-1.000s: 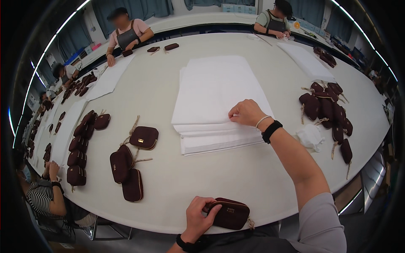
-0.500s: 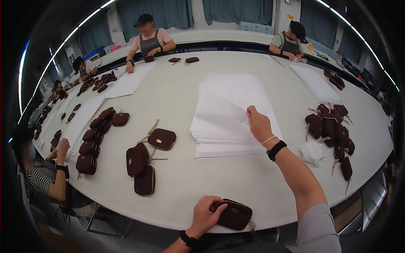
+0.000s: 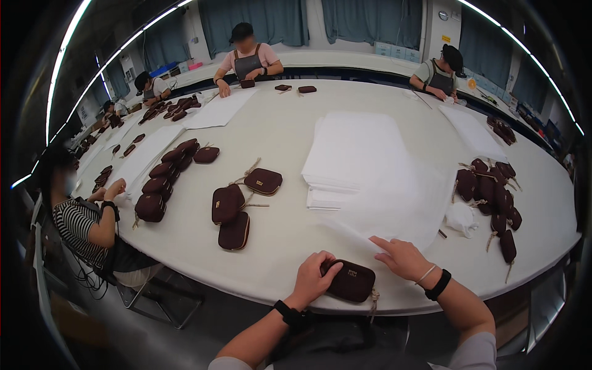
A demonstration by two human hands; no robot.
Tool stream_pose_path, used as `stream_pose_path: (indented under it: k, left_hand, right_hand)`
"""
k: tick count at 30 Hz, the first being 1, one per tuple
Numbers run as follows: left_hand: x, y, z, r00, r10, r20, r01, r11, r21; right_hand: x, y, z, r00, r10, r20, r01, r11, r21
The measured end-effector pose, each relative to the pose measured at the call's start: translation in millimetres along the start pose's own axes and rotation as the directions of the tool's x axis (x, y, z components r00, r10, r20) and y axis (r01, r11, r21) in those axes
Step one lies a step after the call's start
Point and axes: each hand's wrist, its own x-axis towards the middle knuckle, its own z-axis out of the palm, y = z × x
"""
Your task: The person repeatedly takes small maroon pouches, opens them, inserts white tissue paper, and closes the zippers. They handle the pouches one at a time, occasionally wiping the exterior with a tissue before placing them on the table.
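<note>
At the table's near edge, my left hand (image 3: 312, 279) grips the left end of a dark maroon zip pouch (image 3: 354, 285). The pouch has small gold lettering on its front and a beige cord hanging at its right end. Just right of it, my right hand (image 3: 405, 261) has its fingers on the near edge of a thin white paper sheet (image 3: 407, 213), thumb below and index finger stretched along it. The sheet is slightly see-through and slants off the right side of a stack of white paper (image 3: 354, 145). Part of the right-hand grip is hard to make out.
Several maroon pouches (image 3: 234, 206) with cords lie left of the stack, and a longer row (image 3: 165, 179) lies beyond. On the right are a pouch pile (image 3: 487, 191) and a crumpled white bundle (image 3: 460, 219). Co-workers sit around the large pale table (image 3: 277, 259).
My right hand has drawn the top sheet off the stack toward me, down beside the pouch. The left hand keeps hold of the pouch. The view has shifted a little.
</note>
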Motion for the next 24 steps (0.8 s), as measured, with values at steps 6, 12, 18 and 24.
stream_pose_path:
  k: [6, 12, 18, 24]
  left_hand:
    - [-4.4, 2.5, -3.8, 0.998, 0.061, 0.021, -0.062, 0.995, 0.079]
    - [-5.2, 9.6, -11.4, 0.997, 0.002, 0.072, -0.006, 0.999, 0.053]
    - [52.0, 66.5, -25.5, 0.875, 0.374, 0.307, -0.458, 0.845, 0.277]
    - [101.1, 31.5, -24.4, 0.509, 0.29, 0.81, -0.74, 0.629, 0.239]
  right_hand:
    - [-25.3, 4.1, 17.7, 0.983, -0.035, -0.181, 0.028, 0.999, -0.037]
    - [-18.1, 22.4, 31.6, 0.942, -0.132, -0.309, 0.074, 0.979, -0.19]
    - [5.5, 16.9, 1.5, 0.956, -0.205, -0.209, 0.23, 0.968, 0.102]
    - [15.3, -11.1, -21.8, 0.991, -0.046, 0.125, -0.016, 0.892, 0.453]
